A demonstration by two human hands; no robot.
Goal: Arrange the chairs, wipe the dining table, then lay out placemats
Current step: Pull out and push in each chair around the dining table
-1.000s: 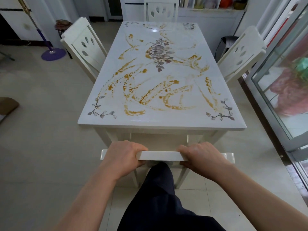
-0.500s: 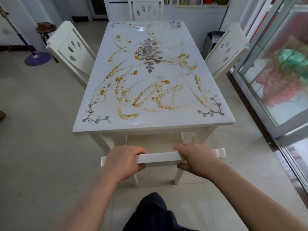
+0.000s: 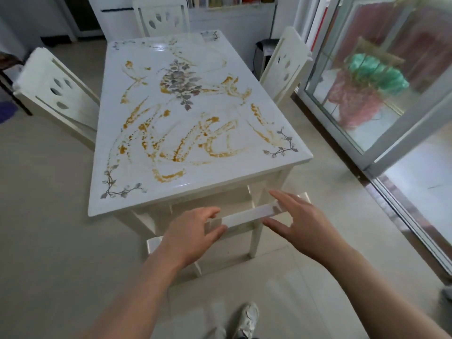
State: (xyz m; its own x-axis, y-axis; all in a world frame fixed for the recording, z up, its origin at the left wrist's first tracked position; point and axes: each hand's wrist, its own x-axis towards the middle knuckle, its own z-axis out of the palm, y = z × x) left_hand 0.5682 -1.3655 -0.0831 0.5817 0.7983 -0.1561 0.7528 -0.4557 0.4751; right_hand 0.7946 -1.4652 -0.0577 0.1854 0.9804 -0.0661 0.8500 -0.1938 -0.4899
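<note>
Between left hand (image 3: 193, 234) and right hand (image 3: 304, 225), fingers spread, runs chair rail (image 3: 247, 215).

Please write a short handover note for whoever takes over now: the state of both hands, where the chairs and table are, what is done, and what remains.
Left hand: open, fingers relaxed at the top rail of the near white wooden chair, not gripping it.
Right hand: open, fingers straight over the same rail.
Things: the near chair is tucked under the end of the white glossy dining table. The left chair, right chair and far chair stand at its other sides.
Done: the chairs look arranged.
Left: wipe off the orange-yellow smears, then lay placemats. No cloth or placemats are in view.
</note>
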